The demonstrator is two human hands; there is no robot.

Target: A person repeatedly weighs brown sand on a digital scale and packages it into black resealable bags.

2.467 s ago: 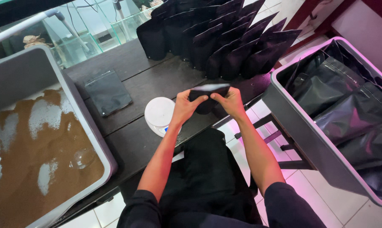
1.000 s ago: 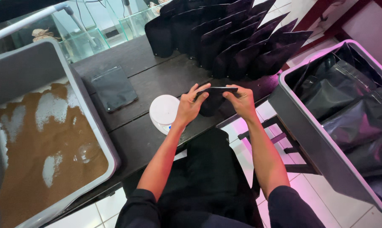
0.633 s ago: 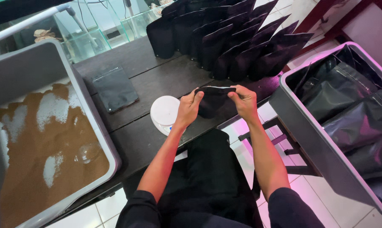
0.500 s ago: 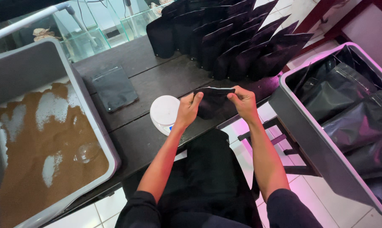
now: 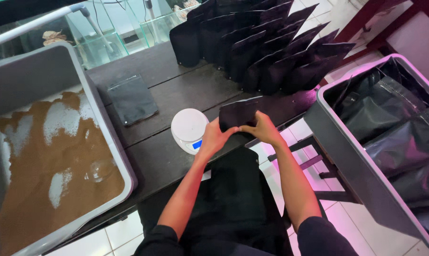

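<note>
Both my hands hold one black stand-up pouch (image 5: 238,113) upright over the front edge of the dark wooden table (image 5: 176,90). My left hand (image 5: 213,137) grips its lower left side and my right hand (image 5: 262,129) grips its lower right. A small round white scale (image 5: 189,128) with a blue display sits just left of the pouch. Behind it stand several filled black pouches (image 5: 271,42) in rows.
A flat black pouch (image 5: 131,98) lies on the table to the left. A large grey tub (image 5: 58,85) at left holds brown powder and a clear scoop (image 5: 99,169). Another grey bin (image 5: 338,142) at right holds empty black pouches. White floor tiles show below.
The pouch has been turned from a horizontal hold, mouth pulled between both hands, to upright. My hands have moved closer together at its bottom.
</note>
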